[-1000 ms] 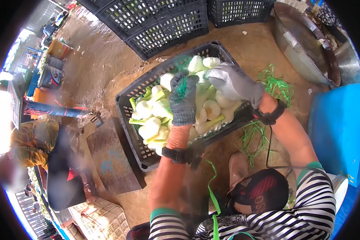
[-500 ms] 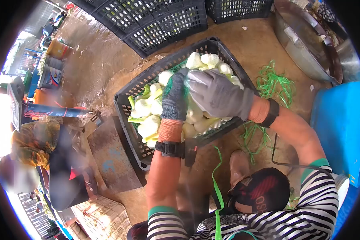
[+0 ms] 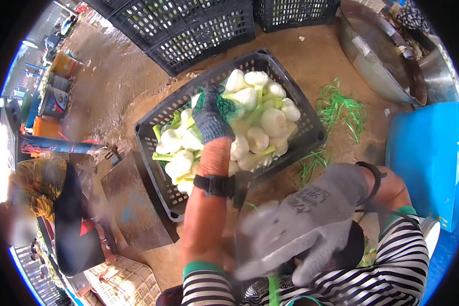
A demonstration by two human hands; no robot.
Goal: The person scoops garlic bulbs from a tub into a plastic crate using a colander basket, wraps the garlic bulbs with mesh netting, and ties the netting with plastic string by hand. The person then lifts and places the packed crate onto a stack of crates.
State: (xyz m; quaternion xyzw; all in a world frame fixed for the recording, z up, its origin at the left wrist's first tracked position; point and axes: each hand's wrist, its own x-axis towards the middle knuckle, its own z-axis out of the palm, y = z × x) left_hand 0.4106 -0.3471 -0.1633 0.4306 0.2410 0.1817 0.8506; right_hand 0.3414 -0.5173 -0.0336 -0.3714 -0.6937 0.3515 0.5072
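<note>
My left hand, in a dark knit glove, is closed on gathered green mesh netting at the top of a heap of white bulbs with pale green stems. The bulbs lie in a black plastic crate on the floor. My right hand, in a grey coated glove, is off the crate and low over my lap. Its fingers are smeared by motion, with the thumb apart from them. Just below it a green plastic strip shows; whether the hand touches it cannot be seen.
Stacked black crates stand behind the crate. Green strands lie on the floor at its right, near a big metal basin and a blue container. A metal plate lies left, near another person.
My right hand has left the netting and swung down toward my lap. My left hand stays on the netting. More of the bulbs now show, and the view has shifted slightly.
</note>
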